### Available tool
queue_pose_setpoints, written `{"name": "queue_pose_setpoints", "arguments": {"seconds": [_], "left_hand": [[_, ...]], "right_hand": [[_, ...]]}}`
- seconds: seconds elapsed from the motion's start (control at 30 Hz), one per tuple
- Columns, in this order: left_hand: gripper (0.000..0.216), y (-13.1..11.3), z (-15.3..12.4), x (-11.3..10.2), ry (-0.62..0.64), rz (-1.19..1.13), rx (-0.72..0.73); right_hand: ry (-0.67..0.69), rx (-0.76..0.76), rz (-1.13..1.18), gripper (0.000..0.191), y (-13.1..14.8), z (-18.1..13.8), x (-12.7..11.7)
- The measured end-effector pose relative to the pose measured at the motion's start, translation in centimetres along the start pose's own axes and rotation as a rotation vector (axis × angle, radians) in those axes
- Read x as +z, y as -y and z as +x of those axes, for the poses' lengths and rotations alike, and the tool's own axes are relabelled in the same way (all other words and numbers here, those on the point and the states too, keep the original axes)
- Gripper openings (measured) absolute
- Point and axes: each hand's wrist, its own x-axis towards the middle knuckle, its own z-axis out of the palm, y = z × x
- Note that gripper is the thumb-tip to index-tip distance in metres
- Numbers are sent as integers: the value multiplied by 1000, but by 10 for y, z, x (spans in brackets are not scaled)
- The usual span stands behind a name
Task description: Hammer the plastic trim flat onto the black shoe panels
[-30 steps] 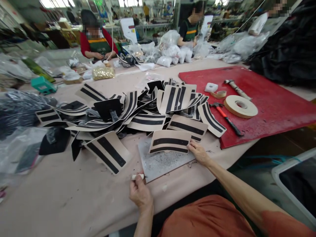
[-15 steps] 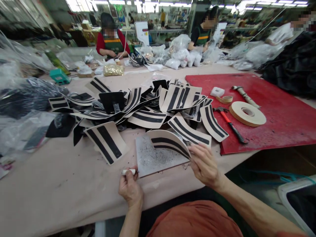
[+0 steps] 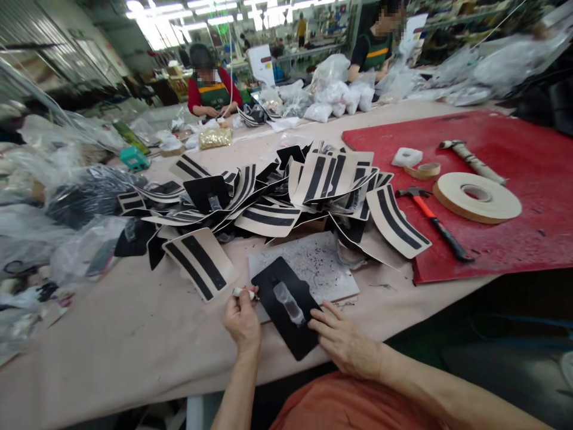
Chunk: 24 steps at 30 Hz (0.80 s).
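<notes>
Low in the frame's centre, the right hand, fingers slightly parted and thumb hidden, touches the right edge of a black panel, its full grip impossible to tell, while the left hand pinches a small white tool just beside the panel's left corner. The panel looks light, thin and springy, best held by its edges, away from the crinkled clear pouch on its dark face. Beyond are a grey board and, mid-frame, a striped pile
</notes>
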Motion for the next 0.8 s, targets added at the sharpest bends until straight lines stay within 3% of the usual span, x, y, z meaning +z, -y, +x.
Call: {"name": "queue_pose_setpoints", "arguments": {"seconds": [0.07,0.17,0.23,0.33,0.5,0.6,0.7,0.8], "left_hand": [[35,-7,0,11,87,99,64],[32,-16,-4,25,207,214,126],[32,-20,-9,28,236,248,143],[33,-21,-12,23,242,261,172],[37,-29,1,24,201,64,156],[42,-33,13,46,318,-136,96],[44,-28,18,67,468,-190,59],[45,-14,16,72,522,-108,75]], "right_hand": [[0,56,74,12,0,12,-16],[-116,220,105,25,-6,40,-37],[-158,327,88,37,-15,60,-39],[-78,375,102,45,-28,78,-29],[-56,386,137,44,-33,75,-10],[-44,399,172,46,-33,72,-8],[-42,388,224,48,-32,69,-12],[-227,370,282,42,-30,57,-27]]}}
